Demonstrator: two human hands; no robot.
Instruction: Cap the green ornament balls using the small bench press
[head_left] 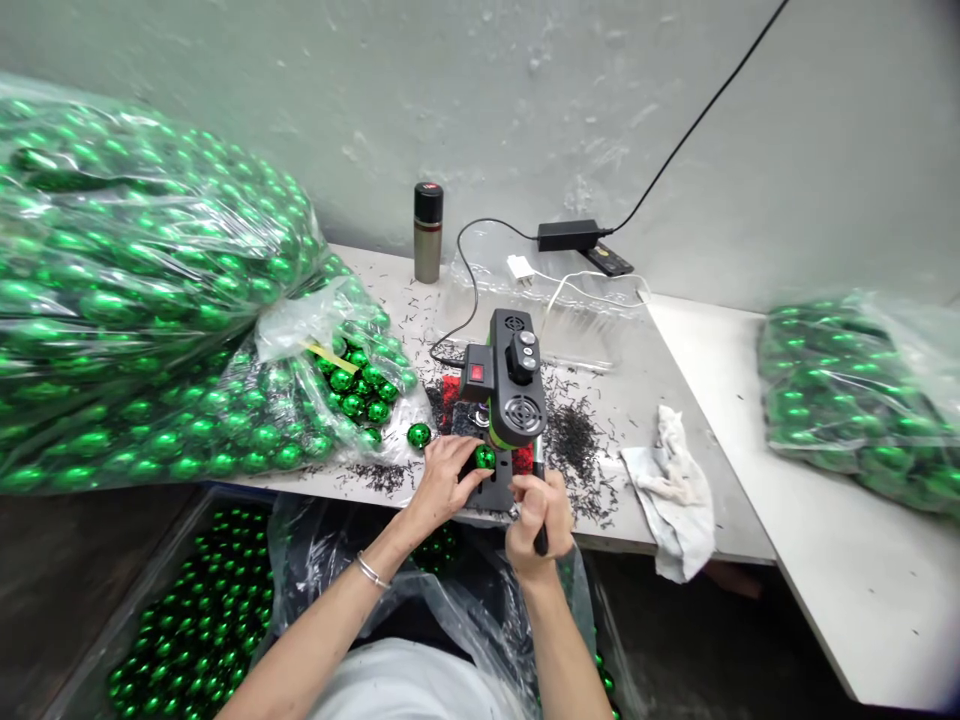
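A shiny green ball [485,457] is pinched between the thumb and fingers of my left hand [448,478], just under the head of a small black bench machine [517,375]. The machine has a red switch and round vents on top. My right hand [541,515] is wrapped round the black lever handle [541,540] at the machine's right side. One loose green ball [419,435] lies on the table left of the machine. Beside it, more green balls [367,390] show in the mouth of a clear plastic bag.
A huge clear bag of green balls [135,300] fills the left. Black scraps [574,440] litter the table around the machine. A thermos [428,235], power adapter [568,236] and crumpled cloth [673,495] are on the table. Another bag [832,400] sits right; more balls [202,610] lie below the edge.
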